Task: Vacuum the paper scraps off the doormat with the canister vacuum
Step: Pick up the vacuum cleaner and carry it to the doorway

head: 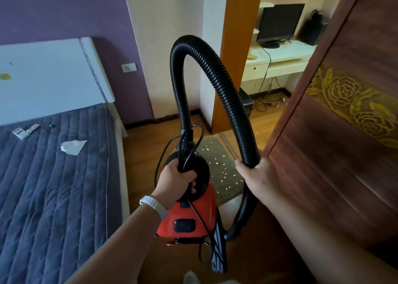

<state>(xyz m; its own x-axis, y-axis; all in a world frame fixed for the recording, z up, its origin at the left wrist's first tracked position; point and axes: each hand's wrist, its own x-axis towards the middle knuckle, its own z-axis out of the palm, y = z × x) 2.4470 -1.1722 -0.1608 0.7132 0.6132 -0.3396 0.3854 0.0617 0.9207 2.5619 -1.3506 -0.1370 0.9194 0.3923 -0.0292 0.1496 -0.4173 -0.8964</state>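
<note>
A red and black canister vacuum (pixel 189 217) hangs above the wooden floor. My left hand (pixel 176 182) is shut on its black top handle, along with a loop of its black cord. Its black ribbed hose (pixel 217 77) arches up high and comes down to my right hand (pixel 254 174), which grips it low on the right. Beyond the vacuum lies a grey-green doormat (pixel 224 165) by the doorway. Several white paper scraps (pixel 217 161) are scattered on it. The hose end near the floor is partly hidden behind the vacuum.
A bed with a blue quilted mattress (pixel 53 186) and white headboard fills the left, with paper bits on it. A dark wooden door with rose carving (pixel 336 133) stands on the right. Past the orange door frame (pixel 234 57) is a desk with a monitor (pixel 280 23). A wall socket (pixel 128 67) sits by the bed.
</note>
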